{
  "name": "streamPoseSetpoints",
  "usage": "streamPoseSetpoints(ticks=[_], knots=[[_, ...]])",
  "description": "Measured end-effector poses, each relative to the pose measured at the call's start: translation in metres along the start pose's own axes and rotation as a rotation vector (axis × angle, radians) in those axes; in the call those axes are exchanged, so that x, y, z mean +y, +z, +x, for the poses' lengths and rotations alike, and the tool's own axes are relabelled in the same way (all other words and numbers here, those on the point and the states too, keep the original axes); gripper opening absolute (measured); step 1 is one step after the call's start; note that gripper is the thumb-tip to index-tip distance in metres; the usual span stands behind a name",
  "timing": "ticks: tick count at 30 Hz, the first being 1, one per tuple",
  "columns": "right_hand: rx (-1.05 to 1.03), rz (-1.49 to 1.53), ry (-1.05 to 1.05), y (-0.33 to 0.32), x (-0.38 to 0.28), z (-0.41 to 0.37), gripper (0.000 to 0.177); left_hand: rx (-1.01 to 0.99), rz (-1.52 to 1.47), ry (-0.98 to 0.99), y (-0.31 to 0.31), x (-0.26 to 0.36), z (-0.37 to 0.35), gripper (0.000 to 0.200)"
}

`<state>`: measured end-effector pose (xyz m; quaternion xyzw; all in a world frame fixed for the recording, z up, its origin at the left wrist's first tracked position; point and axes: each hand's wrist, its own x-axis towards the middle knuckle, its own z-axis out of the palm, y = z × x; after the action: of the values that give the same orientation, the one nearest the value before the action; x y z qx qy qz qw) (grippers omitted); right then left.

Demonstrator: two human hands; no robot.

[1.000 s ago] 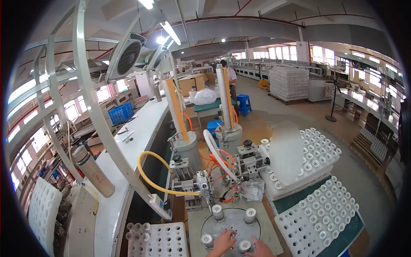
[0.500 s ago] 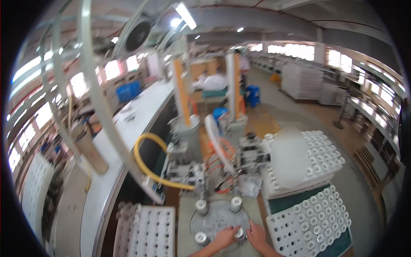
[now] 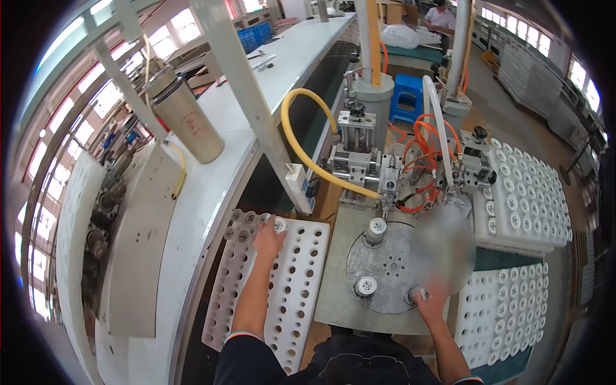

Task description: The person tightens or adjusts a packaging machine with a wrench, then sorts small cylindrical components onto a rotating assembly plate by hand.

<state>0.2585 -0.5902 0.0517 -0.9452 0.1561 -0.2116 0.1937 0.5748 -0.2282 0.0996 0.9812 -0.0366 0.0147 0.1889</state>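
Observation:
At the upper end of the left white perforated tray [image 3: 309, 276], my left hand [image 3: 268, 240] has its fingers round a white-topped round part [image 3: 279, 225]. Several similar parts [image 3: 242, 235] sit in the holes beside it. My right hand [image 3: 431, 303] reaches to the lower right edge of the round metal turntable [image 3: 393, 256], its fingers closed on a small round part [image 3: 412, 294] there. Two more white-topped parts, one at the top [image 3: 377, 226] and one at the lower left [image 3: 366, 286], stand on the turntable.
Behind the turntable is a machine with metal clamps [image 3: 356, 163], a yellow hose [image 3: 289, 138] and orange tubes. Filled white trays [image 3: 532, 192] stand at right. A metal cylinder [image 3: 192, 125] is on the left bench. A person [image 3: 440, 18] sits in the background.
The view has tilted down and turned left. My left hand has moved from the turntable to the left tray and holds a part there. My right hand remains at the turntable's edge.

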Motion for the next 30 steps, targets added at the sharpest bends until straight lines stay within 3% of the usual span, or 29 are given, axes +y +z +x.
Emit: streamPoseSetpoints(ticks=[4,7,8,11,12,15,17,21,23,24,26,27,28,29,30], knots=[[0.071,-0.034,0.203,-0.011,0.004,-0.035,0.05,-0.116,0.198,-0.011,0.022,-0.012,0.026,0.067],[0.189,-0.041,0.301,-0.017,0.022,-0.061,0.044,0.015,0.255,0.043,0.076,-0.053,0.039,0.079],[0.24,-0.032,0.355,-0.021,0.032,-0.065,0.042,-0.061,0.223,-0.044,0.052,-0.019,0.027,0.086],[0.342,-0.007,0.557,-0.05,0.069,-0.066,0.04,-0.008,0.047,0.259,0.048,-0.033,0.022,0.093],[0.383,0.02,0.639,-0.057,0.091,-0.068,0.039,-0.039,0.024,0.155,0.042,-0.026,0.014,0.096],[0.491,-0.073,0.701,-0.079,0.146,-0.062,0.04,-0.004,0.029,0.115,0.031,-0.012,0.0,0.1],[0.524,-0.337,0.694,-0.092,0.173,-0.05,0.045,-0.179,0.091,-0.137,0.022,0.015,-0.019,0.103],[0.429,-0.506,0.69,-0.106,0.211,-0.029,0.055,-0.21,0.081,-0.086,0.041,-0.011,-0.01,0.105],[0.199,-0.485,0.706,-0.103,0.23,-0.024,0.069,-0.05,0.3,-0.004,0.028,0.008,-0.027,0.1],[0.137,-0.457,0.71,-0.102,0.232,-0.021,0.072,0.107,0.284,0.163,0.041,-0.001,-0.032,0.087],[0.132,-0.501,0.665,-0.097,0.235,-0.018,0.072,0.165,-0.085,0.595,0.072,0.021,-0.057,0.07],[0.127,-0.554,0.646,-0.097,0.238,-0.018,0.071,-0.218,-0.283,0.28,0.053,0.093,-0.098,0.054],[0.137,-0.529,0.636,-0.094,0.245,-0.019,0.068,-0.405,-0.521,0.439,0.075,0.118,-0.121,0.057],[0.135,-0.527,0.627,-0.099,0.247,-0.016,0.068,-0.65,-0.308,0.554,0.067,0.162,-0.145,0.062],[0.103,-0.49,0.617,-0.106,0.245,-0.012,0.065,-0.682,-0.293,0.683,0.078,0.194,-0.17,0.071]])
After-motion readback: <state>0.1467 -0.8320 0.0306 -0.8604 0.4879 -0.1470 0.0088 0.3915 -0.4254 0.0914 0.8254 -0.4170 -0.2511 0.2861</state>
